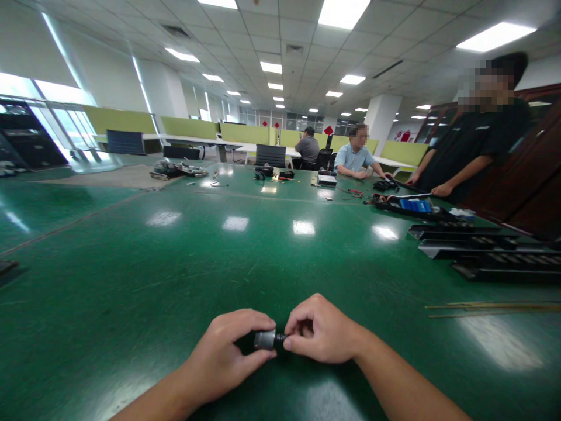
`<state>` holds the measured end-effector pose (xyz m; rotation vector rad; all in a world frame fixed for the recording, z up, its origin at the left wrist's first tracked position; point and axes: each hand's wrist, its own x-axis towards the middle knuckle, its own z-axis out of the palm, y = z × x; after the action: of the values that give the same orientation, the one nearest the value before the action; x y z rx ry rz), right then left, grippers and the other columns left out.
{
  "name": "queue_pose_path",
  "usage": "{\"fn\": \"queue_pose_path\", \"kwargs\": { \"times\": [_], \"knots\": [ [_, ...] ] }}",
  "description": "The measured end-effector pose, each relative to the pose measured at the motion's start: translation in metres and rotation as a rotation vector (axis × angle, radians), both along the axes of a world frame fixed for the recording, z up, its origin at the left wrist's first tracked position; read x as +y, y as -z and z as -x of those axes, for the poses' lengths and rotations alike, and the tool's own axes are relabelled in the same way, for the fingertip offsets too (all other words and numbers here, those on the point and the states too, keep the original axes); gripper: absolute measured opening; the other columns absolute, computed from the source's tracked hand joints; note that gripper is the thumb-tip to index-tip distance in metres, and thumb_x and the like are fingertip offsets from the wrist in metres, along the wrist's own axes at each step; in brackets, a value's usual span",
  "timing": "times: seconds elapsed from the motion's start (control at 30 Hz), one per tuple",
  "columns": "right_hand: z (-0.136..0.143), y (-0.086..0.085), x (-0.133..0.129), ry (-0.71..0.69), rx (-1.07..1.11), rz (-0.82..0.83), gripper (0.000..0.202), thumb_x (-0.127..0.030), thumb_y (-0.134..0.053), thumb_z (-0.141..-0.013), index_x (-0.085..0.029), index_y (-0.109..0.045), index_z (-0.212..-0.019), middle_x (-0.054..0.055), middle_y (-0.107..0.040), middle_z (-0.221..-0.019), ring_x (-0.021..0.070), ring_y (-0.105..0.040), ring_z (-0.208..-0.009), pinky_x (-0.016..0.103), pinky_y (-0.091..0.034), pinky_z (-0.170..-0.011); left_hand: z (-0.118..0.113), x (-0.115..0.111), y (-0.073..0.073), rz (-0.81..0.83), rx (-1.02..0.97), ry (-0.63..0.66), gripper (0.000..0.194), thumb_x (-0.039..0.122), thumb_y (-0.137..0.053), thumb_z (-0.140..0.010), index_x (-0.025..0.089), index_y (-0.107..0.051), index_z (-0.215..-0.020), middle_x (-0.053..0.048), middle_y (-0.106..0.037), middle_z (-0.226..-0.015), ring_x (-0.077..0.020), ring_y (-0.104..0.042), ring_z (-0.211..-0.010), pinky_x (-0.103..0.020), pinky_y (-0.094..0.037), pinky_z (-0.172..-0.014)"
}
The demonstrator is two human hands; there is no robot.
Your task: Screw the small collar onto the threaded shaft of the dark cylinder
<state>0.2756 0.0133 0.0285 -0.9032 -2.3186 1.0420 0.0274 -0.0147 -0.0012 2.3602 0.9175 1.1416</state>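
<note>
Thumb and fingers of my left hand (230,349) grip a small grey cylinder (265,340), spread just its width, at the near edge of the green worktop (210,257). My right hand (325,333), fingertips nearly together, seems to pinch its black end (279,338). I judge this as working that end; it calls for a steady left, delicate right fingertips.

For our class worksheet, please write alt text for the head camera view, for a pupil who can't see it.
A person's left hand holds a small grey cylinder while the right hand pinches at its black end, over a glossy green table. Long black pieces and thin rods lie to the right; beyond are a standing person and two seated people.
</note>
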Motion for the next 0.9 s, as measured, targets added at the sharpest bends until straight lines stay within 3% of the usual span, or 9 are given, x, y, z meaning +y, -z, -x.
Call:
{"fn": "queue_pose_path", "kwargs": {
  "times": [0.7, 0.9],
  "knots": [
    [-0.0026, -0.0019, -0.0007, 0.001, -0.001, 0.011, 0.007, -0.020, -0.071, -0.079, -0.014, -0.074, -0.079, -0.005, -0.055, -0.057, 0.0077, -0.050, -0.049, 0.017, -0.035, -0.046, 0.0021, -0.0003, 0.0002, 0.000, 0.009, -0.009, 0.036, 0.021, -0.082, -0.079, 0.027, -0.068, -0.112, 0.000, -0.075, -0.104, -0.0136, -0.072, -0.093, -0.023, -0.058, -0.085],
    [-0.0011, -0.0032, -0.0016, 0.012, -0.033, -0.051, 0.004, -0.017, -0.068, -0.078, -0.015, -0.072, -0.077, -0.006, -0.053, -0.056, 0.0078, -0.047, -0.048, 0.018, -0.034, -0.047, 0.0023, 0.0006, 0.0002, 0.009, 0.002, -0.014, 0.035, 0.020, -0.081, -0.080, 0.026, -0.068, -0.112, -0.001, -0.075, -0.104, -0.0154, -0.072, -0.094, -0.025, -0.059, -0.084]
  ]
}}
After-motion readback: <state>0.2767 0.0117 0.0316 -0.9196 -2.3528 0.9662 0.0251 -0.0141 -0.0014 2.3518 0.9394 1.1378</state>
